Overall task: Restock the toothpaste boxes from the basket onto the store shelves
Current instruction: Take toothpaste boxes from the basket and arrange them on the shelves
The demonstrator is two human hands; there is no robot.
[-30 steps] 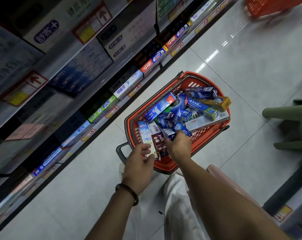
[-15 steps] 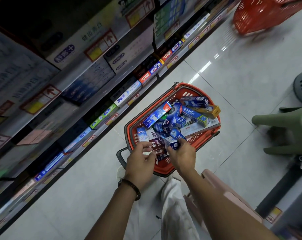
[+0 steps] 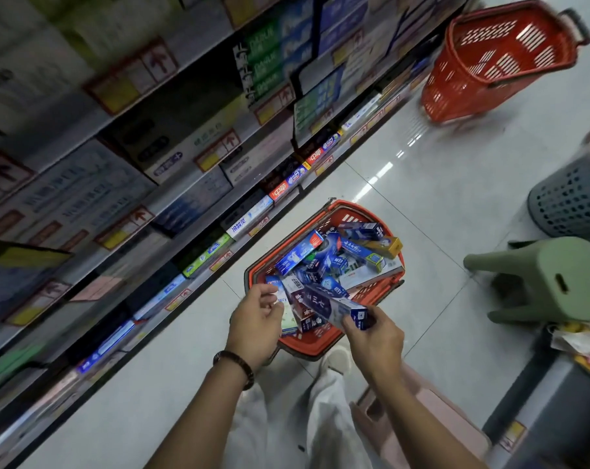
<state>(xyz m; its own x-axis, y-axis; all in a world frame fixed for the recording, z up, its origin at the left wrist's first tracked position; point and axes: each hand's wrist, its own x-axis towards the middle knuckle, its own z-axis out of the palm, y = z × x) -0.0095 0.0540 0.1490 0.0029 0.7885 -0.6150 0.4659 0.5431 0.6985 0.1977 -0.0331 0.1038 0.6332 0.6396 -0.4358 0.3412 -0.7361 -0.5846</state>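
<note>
A red basket (image 3: 349,213) stands on the floor in front of me, filled with several toothpaste boxes (image 3: 324,258), mostly blue. My right hand (image 3: 374,336) grips one end of a blue-and-white toothpaste box (image 3: 330,304) and holds it lifted above the basket's near edge. My left hand (image 3: 256,319) hovers beside that box with fingers loosely curled and holds nothing. The store shelves (image 3: 171,211) run along the left, stocked with rows of toothpaste boxes behind price tags.
A second red basket (image 3: 496,59) stands further down the aisle at top right. A green plastic stool (image 3: 557,279) and a grey mesh bin (image 3: 571,201) stand on the right. My light trousers and a pink stool (image 3: 418,431) are below my arms.
My right hand has pulled a blue-and-white box up out of the basket. My view has lifted, showing more of the shelves and the far basket.
</note>
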